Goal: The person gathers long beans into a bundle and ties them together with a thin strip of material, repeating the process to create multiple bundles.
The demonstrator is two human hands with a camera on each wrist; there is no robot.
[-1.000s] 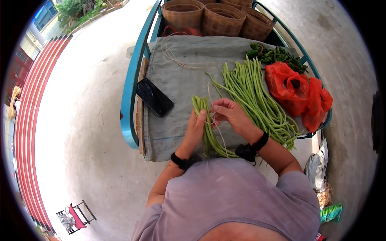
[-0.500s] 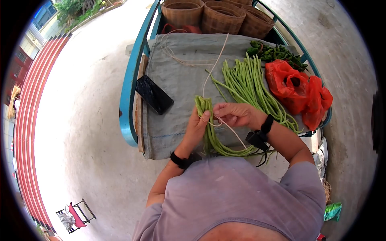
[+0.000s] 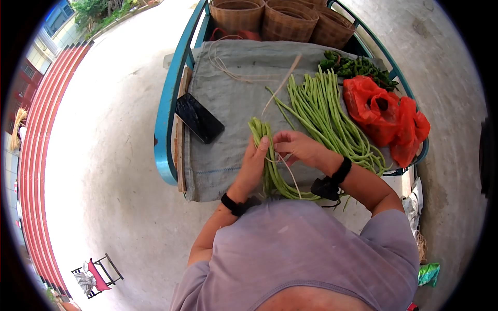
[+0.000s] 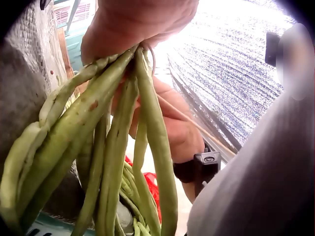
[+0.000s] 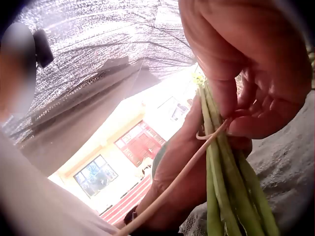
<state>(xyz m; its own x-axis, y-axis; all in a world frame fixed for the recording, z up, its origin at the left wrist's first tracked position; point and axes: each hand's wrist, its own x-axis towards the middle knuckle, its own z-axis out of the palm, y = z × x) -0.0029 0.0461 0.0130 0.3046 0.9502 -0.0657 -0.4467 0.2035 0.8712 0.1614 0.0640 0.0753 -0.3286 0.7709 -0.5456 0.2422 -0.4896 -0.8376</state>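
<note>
A bundle of long green beans [image 3: 271, 173] is held upright-ish in my left hand [image 3: 253, 165], thumb pressed across its upper part. Around that bundle runs a thin pale tie strand [image 3: 291, 180], like straw or twine, looped just below the tips. My right hand [image 3: 306, 149] sits close at the bundle's right side. In the right wrist view its thumb and fingers pinch the strand [image 5: 184, 168] where it crosses the beans [image 5: 219, 182]. One loose end of the strand trails toward my body, another sticks up over the cloth. In the left wrist view, the beans [image 4: 110, 147] hang below the hand.
More long beans [image 3: 327, 111] lie spread on the grey cloth [image 3: 238, 103], with red plastic bags [image 3: 373, 111] and green peppers [image 3: 363, 72] to their right. A black phone [image 3: 199, 118] rests on the left. Spare strands [image 3: 228, 72] and wooden baskets [image 3: 290, 20] are farther back.
My right hand drew the strand out to the right, then came back closer to the bundle. The strand's upper end swung up over the cloth. My left hand keeps its hold on the beans.
</note>
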